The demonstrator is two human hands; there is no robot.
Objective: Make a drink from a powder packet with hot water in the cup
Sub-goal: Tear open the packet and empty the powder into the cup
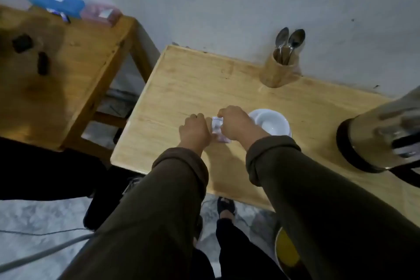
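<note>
Both hands are on the little powder packet, so the step in hand looks like tearing it open. The packet sits low over the desk, about the middle of it, nearer the front edge than the back edge. I cannot tell if the packet rests on the wood or is lifted a bit.

The left hand is curled tight on the packet's left side. The right hand is curled tight too, and it pinches the top of the packet. Both hands are closed on it, with no gap to see between fingers and packet. The top looks whole, but it is too small and blurry to be sure.

The white cup stands on its saucer just beside the right hand, toward the right edge of the desk. The cup looks empty inside.

Next, I think the hands must pull apart to rip the top, then tip the powder into the cup. The pull should be gentle, or powder could spill on the desk.

The kettle waits at the right edge. Spoons stand in a wooden holder by the back edge.
</note>
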